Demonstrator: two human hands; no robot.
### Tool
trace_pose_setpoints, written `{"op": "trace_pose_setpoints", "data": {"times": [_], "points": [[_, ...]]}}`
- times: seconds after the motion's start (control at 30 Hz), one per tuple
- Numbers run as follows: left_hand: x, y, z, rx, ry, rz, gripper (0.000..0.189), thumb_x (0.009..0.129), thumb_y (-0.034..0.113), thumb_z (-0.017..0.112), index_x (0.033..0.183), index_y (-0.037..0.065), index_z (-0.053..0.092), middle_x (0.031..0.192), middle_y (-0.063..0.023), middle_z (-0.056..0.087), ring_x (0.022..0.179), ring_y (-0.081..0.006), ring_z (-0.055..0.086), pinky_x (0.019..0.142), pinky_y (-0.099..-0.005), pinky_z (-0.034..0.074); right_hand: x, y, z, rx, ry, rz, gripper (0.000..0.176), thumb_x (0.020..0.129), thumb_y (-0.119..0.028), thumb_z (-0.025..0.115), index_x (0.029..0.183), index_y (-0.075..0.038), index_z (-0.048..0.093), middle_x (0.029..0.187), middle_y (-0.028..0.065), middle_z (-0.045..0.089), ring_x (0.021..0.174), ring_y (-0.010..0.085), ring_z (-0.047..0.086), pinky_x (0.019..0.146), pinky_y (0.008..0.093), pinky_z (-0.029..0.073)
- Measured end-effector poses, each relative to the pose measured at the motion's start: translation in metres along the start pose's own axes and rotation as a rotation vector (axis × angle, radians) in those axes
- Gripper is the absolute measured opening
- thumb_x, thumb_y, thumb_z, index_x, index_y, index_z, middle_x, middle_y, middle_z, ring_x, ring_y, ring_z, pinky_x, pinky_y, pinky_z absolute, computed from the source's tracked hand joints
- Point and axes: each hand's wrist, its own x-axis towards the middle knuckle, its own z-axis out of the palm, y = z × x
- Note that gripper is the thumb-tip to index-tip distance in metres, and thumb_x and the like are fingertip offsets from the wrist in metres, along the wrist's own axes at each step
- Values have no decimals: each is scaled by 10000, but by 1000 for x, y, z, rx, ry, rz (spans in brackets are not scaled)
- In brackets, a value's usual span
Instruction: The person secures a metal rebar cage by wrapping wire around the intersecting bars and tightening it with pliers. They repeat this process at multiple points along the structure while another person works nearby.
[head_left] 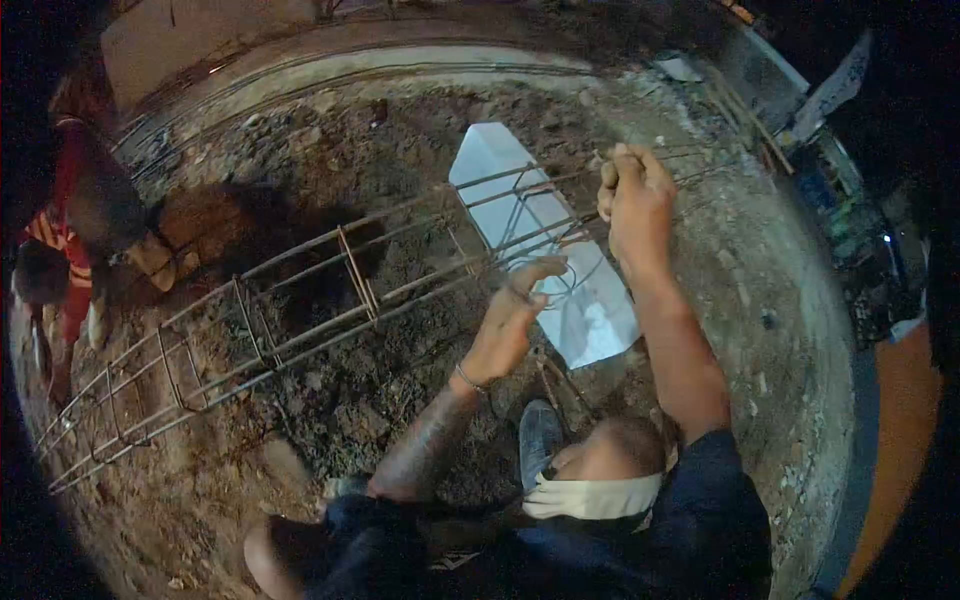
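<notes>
A long rebar cage (350, 262) with square stirrups runs diagonally over the soil. My left hand (515, 315) is beside its lower bars, with the fingers curled around a loop of thin wire (560, 280). My right hand (638, 205) is raised at the cage's right end, its fingers closed; what they hold, if anything, is too small to make out. Beneath the cage lies a white sheet (600, 335). A pair of tool handles (555, 385) shows near my shoe.
At the left a person (75, 215) in red stands near the cage. A dark hollow (300, 260) lies behind the bars. Long pipes (400, 70) cross the back. Boards and debris (750, 120) lie at the upper right, an orange surface (900, 430) at the right edge.
</notes>
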Motion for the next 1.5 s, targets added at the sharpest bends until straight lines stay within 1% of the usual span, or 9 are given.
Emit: {"op": "trace_pose_setpoints", "data": {"times": [0.2, 0.4, 0.6, 0.7, 0.83, 0.97, 1.03, 1.17, 1.5], "points": [[-13, 70, -68, 832, -31, -316, 530, 711, 327, 676, 1094, -7, 526, 1044, -194, 558, 1017, -306, 521, 886, -389, 393, -6, -57, 40, -73, 28, -108, 164, 894, -157, 500, 799, -24, 508, 595, 14, 472, 428, 76, 393, 365, 215, 308], [2, 89, -58, 483, 112, 565, 662, 585, 289, 800, 1102, -1, 506, 938, -154, 594, 871, -290, 580, 769, -400, 455, -21, -80, 90, -59, -100, -84, 158, 892, -157, 502, 816, -19, 522, 610, 15, 483, 446, 75, 411, 372, 209, 314], [-15, 33, -8, 553, 39, 398, 327, 785, 171, 597, 1047, -4, 510, 762, -140, 563, 638, -302, 568, 605, -385, 458, 18, -74, 106, -585, 17, -415, 150, 876, -173, 518, 837, -34, 556, 652, 71, 553, 461, 135, 474, 436, 282, 388], [-12, 43, 11, -98, -92, -167, 257, 833, 229, 528, 862, -16, 598, 636, -129, 523, 506, -315, 514, 571, -402, 438, 42, -29, 110, -929, 53, -709, 190, 864, -210, 524, 826, -28, 565, 691, 134, 580, 539, 261, 535, 526, 353, 426], [-13, 26, 0, -351, -233, -425, 525, 895, 450, 405, 826, -33, 599, 600, -221, 532, 692, -337, 591, 664, -456, 433, 60, 8, 89, -1386, -575, -196, 317, 863, -335, 483, 853, -47, 615, 771, 177, 603, 709, 324, 571, 658, 394, 447], [-5, 21, -30, 548, -211, -363, 563, 822, 498, 522, 844, -63, 560, 879, -248, 562, 862, -353, 553, 800, -414, 431, 45, 70, 48, -1165, -997, -92, 248, 816, -241, 520, 742, -39, 641, 630, 149, 595, 650, 259, 601, 656, 376, 465], [13, 12, -49, 467, 287, 125, 414, 774, 342, 640, 937, -30, 561, 915, -225, 547, 882, -367, 527, 803, -428, 423, 36, 82, 48, -1067, -1006, -64, 211, 795, -201, 542, 707, -39, 644, 611, 127, 595, 628, 228, 602, 632, 355, 467], [80, 7, -114, 1173, 432, 193, 295, 799, 245, 611, 971, 10, 563, 861, -200, 553, 826, -350, 540, 727, -409, 446, 61, 125, 48, -932, -1118, 169, 220, 777, -195, 562, 700, -1, 634, 600, 127, 599, 590, 226, 609, 602, 350, 470], [165, -49, -180, 940, -305, -427, 293, 842, 226, 551, 1017, -6, 588, 812, -138, 635, 746, -209, 607, 695, -339, 477, 77, 210, 77, -355, -1014, 176, 201, 807, -155, 534, 736, 30, 569, 619, 151, 554, 590, 231, 568, 568, 363, 436]]}}
